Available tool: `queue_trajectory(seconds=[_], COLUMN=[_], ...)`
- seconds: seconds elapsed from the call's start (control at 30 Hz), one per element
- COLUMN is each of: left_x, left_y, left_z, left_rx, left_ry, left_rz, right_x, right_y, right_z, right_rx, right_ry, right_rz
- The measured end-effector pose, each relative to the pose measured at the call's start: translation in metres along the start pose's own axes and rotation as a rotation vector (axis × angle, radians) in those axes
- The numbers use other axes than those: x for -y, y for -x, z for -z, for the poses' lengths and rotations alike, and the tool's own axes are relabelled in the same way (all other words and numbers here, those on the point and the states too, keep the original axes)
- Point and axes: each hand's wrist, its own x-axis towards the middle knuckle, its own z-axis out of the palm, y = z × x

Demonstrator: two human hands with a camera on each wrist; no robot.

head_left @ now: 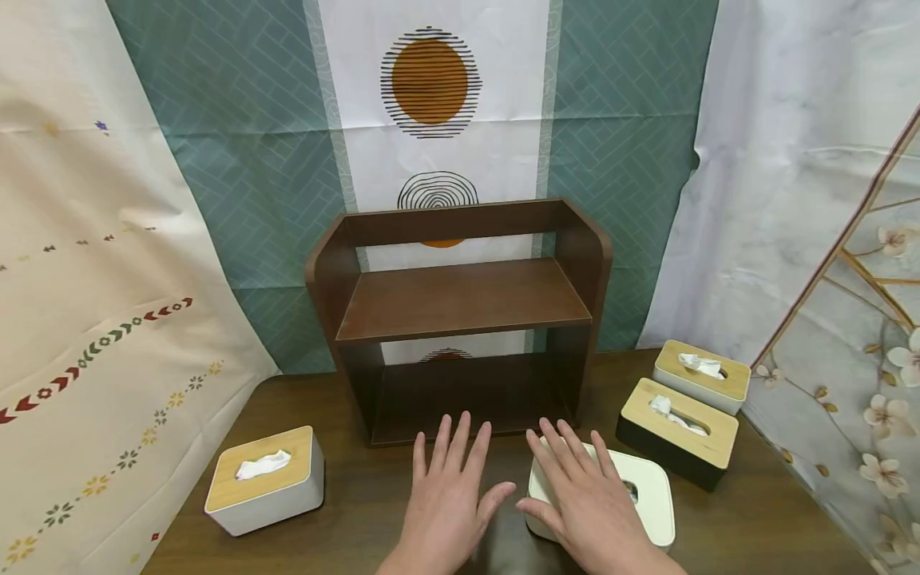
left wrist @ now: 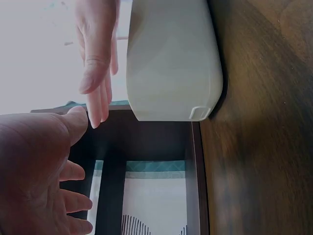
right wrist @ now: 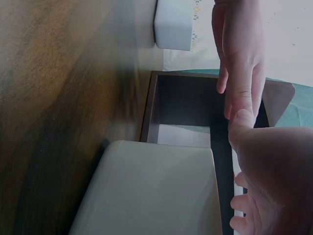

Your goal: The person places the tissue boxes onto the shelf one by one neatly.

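Behind, patterned cloths [head_left: 237,136]. Below, a dark wooden bench [head_left: 359,527]. At the back, a brown two-level shelf [head_left: 467,299]. On the bench before the shelf's right end, a cream tissue box [head_left: 656,479]; farther right, a black tissue box [head_left: 672,431] in front of a white box [head_left: 697,389]. Far left, another white box [head_left: 266,497]. Above the cream tissue box, the right hand [head_left: 585,503]; beside, over the bench, the left hand [head_left: 446,503]. On both, fingers [head_left: 458,447] straight and spread.
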Motion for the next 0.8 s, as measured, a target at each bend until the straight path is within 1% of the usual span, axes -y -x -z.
queue_trajectory(seconds=[0.27, 0.4, 0.53, 0.8], left_x=[-0.005, -0.009, -0.012, -0.02], left_y=[-0.001, -0.002, -0.003, -0.005], left_z=[-0.004, -0.006, -0.007, -0.01], left_rx=[0.02, 0.027, 0.024, 0.034], left_ry=[0.015, 0.025, 0.039, 0.055], left_rz=[0.003, 0.001, -0.009, -0.028], right_x=[-0.007, -0.011, -0.015, -0.024], right_y=[0.007, 0.012, 0.015, 0.022], right_z=[0.001, 0.001, 0.003, 0.009], right_rx=[-0.009, -0.037, -0.052, 0.007], right_ry=[0.014, 0.041, 0.045, 0.028], right_rz=[-0.009, 0.002, 0.002, -0.051])
